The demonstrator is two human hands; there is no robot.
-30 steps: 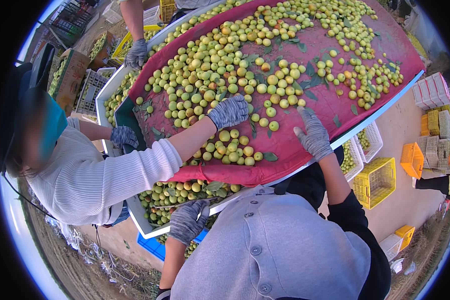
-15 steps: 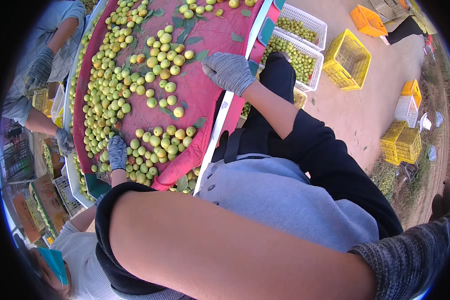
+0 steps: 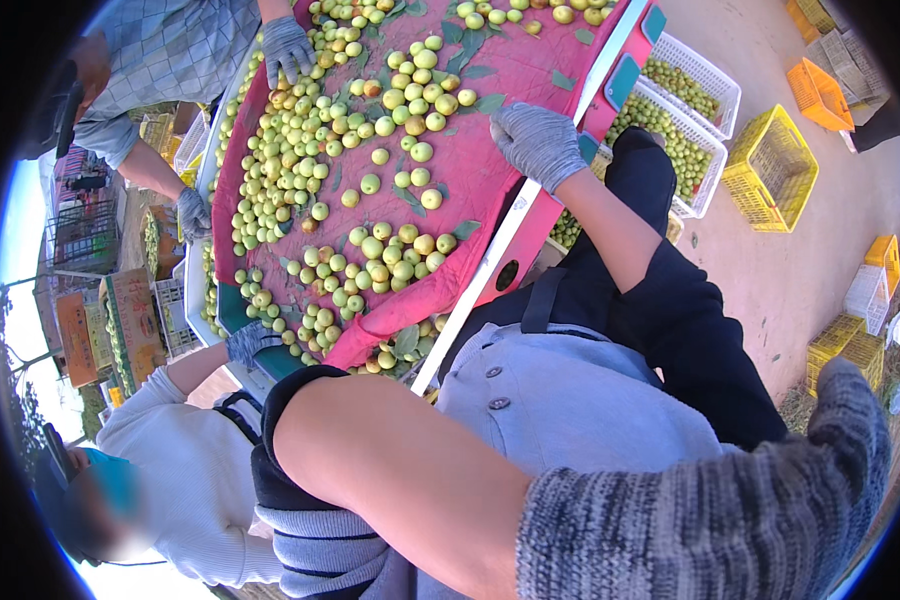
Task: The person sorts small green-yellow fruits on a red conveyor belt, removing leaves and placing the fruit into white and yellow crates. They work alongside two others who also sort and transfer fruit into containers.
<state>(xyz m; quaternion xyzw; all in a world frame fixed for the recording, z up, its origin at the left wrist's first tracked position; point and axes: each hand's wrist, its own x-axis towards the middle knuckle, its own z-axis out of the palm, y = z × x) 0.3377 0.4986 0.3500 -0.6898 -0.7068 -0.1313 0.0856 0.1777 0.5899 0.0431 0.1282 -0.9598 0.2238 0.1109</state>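
A red cloth [image 3: 515, 75] lines a sorting table covered with small green round fruits [image 3: 290, 165], some with brown patches, and loose leaves. My right hand [image 3: 538, 145], in a grey knit glove, rests with curled fingers on the cloth beside the white rail [image 3: 500, 245]; its palm is hidden. My left arm bends across the foreground. At the lower right my left hand [image 3: 848, 420], in a dark speckled glove, is raised near the picture's rim, and its fingers are mostly hidden.
Across the table, one co-worker's gloved hand [image 3: 288, 48] touches fruit. Another person's gloved hand [image 3: 250, 343] is at the near left corner. White crates [image 3: 708, 180] of fruit, a yellow crate [image 3: 760, 195] and an orange crate [image 3: 815, 95] stand right; cardboard boxes [image 3: 135, 320] lie left.
The view has shifted, so the table sits farther right. One co-worker's hand has come onto the fruit; the near-left person's hand has drawn back to the corner. My right hand stays by the rail.
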